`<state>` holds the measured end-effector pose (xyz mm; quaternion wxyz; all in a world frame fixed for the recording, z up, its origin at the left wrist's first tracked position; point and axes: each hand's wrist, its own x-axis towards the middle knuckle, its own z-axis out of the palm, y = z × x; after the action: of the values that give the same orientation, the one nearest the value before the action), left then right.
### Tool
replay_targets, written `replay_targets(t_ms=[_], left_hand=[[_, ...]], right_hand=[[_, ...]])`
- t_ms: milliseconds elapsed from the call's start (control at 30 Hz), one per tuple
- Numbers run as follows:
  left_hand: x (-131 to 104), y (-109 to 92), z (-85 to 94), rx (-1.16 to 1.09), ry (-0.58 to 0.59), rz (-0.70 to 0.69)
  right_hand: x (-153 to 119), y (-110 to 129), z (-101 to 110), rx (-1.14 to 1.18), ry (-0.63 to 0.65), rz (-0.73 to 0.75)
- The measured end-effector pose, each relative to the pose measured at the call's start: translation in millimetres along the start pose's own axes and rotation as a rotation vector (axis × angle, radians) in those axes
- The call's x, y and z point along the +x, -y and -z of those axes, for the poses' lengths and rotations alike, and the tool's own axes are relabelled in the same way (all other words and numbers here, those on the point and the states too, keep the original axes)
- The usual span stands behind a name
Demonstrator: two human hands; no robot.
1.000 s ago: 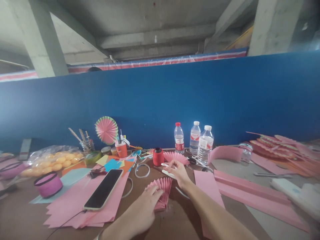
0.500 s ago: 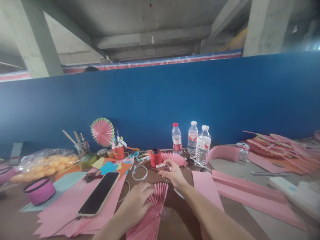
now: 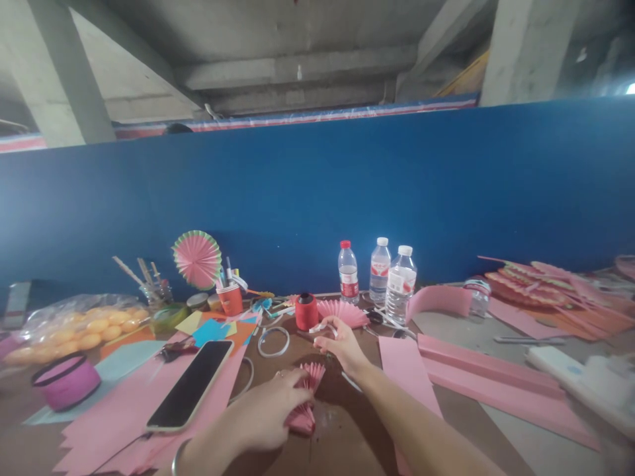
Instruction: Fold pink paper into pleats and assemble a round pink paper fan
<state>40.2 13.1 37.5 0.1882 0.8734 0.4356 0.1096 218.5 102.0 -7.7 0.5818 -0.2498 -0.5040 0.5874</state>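
Note:
My left hand point(image 3: 278, 406) is closed on a piece of pink pleated paper point(image 3: 312, 377). The pleats are gathered at the middle under my fingers, with one end fanning out above them and the other below. To the right and a little farther off, my right hand point(image 3: 342, 347) pinches a small white strip point(image 3: 320, 327) between thumb and fingers. What the strip is made of does not show. Just behind it stands a red spool of thread point(image 3: 306, 312). Another pink pleated fan point(image 3: 342, 313) lies behind my right hand.
A phone point(image 3: 191, 387) rests on pink paper sheets point(image 3: 109, 423) at the left. White rings point(image 3: 274, 342) lie beyond my left hand. Water bottles point(image 3: 401, 284) stand at the back. Folded pink paper point(image 3: 501, 383) lies right, and a blue partition point(image 3: 297, 198) closes off the far side.
The pleated paper under my left hand has drawn together into a shorter, more gathered shape. My left hand has shifted slightly. My right hand still pinches the white strip in nearly the same place.

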Motion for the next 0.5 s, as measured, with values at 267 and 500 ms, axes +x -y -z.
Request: replay_targets(t_ms=[267, 500], left_hand=[[18.0, 2.6, -1.7, -0.108, -0.39, -0.017], [26.7, 22.0, -1.7, -0.25, -0.551, -0.146]], right_hand=[[2.4, 0.6, -0.7, 0.02, 0.038, 0.034], [2.0, 3.5, -2.5, 0.126, 0.104, 0.023]])
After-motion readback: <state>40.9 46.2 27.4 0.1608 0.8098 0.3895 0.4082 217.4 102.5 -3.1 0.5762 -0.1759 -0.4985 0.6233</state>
